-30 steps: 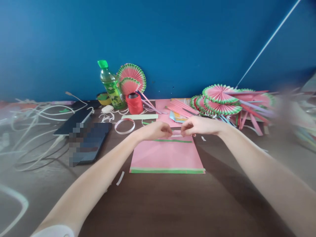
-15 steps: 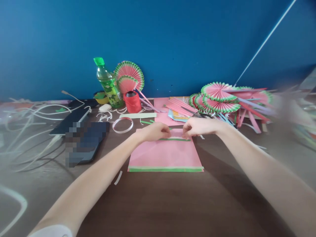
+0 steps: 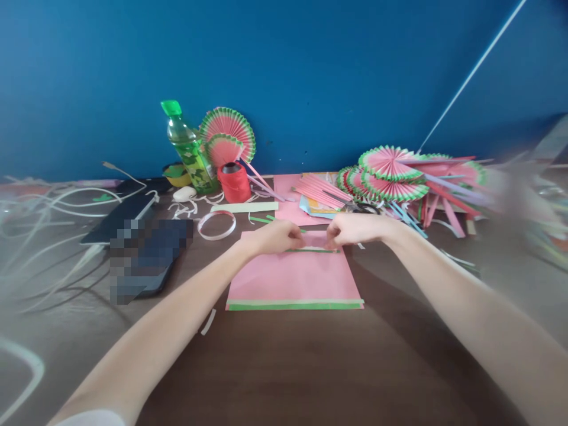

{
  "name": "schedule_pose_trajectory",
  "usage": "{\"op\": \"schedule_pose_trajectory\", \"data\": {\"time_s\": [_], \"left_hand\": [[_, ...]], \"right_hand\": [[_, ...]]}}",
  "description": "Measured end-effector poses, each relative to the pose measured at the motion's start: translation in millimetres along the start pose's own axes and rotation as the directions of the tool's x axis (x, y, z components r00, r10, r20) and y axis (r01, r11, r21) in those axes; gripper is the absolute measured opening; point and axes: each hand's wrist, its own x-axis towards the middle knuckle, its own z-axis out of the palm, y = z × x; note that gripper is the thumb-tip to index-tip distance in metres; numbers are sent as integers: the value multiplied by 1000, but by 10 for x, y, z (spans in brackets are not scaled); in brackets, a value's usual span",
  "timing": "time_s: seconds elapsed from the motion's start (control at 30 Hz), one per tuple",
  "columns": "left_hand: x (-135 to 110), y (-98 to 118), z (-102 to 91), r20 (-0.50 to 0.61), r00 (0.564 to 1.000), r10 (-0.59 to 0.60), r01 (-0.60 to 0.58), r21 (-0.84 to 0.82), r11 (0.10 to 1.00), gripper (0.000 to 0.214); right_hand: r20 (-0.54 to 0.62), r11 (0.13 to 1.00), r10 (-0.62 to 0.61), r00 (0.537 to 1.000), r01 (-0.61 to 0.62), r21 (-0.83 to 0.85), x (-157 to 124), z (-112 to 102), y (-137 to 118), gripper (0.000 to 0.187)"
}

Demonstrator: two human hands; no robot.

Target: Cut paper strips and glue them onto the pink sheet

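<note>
A pink sheet of paper (image 3: 293, 277) lies flat on the dark table, with a pale and green band along its near edge. Near its far edge is a narrow strip with a green edge (image 3: 310, 250). My left hand (image 3: 279, 236) pinches this strip toward its left end, fingers curled. My right hand (image 3: 348, 231) pinches it toward its right end. Thumbs and fingertips are close to the paper, partly hidden by the hands. Behind them lie another pink sheet (image 3: 288, 207) and a pleated pink paper piece (image 3: 319, 190).
Pleated pink-green paper fans (image 3: 390, 177) are piled at the back right by scissors (image 3: 366, 208). At the back left stand a green bottle (image 3: 190, 154) and a red spool (image 3: 234, 183). A tape roll (image 3: 216, 226), a phone (image 3: 155, 260) and white cables (image 3: 57, 201) lie left.
The whole view has shifted slightly, so things sit a little further left. Both hands keep their pinch at the strip near the far edge; little else differs.
</note>
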Motion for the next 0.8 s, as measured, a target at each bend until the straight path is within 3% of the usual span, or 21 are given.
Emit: {"op": "schedule_pose_trajectory", "data": {"time_s": [0.8], "left_hand": [[40, -8, 47, -19, 1000, -4, 5, 16, 1000, 21]], "right_hand": [[37, 999, 19, 999, -17, -43, 65, 33, 45, 32]]}}
